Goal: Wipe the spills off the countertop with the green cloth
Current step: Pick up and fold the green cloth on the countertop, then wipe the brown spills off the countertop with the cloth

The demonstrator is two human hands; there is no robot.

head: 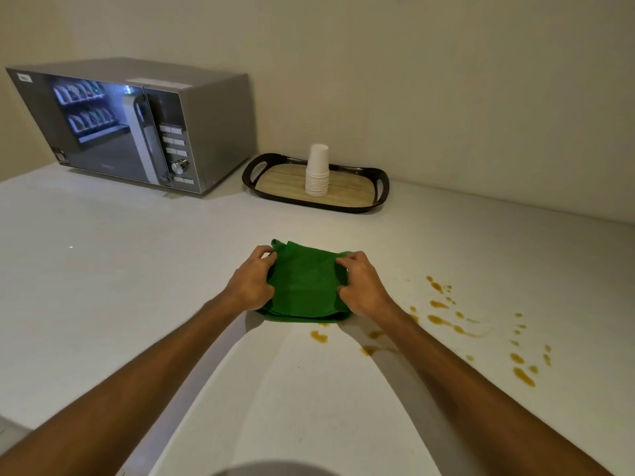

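Fingers [264, 255] of both hands pinch the folded cloth [304, 286] at mid-frame, left hand [252, 281] and right hand [360, 285] gripping opposite edges. It lies on the table [137, 269]; spills [481, 328] dot the lower right.

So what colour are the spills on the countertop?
Yellowish-brown, like amber sauce, seen from the head camera: the spills dot the white countertop.

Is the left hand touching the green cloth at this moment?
Touching. The head view shows the left hand with its fingers curled over the left edge of the green cloth, pinching the fabric with no gap visible.
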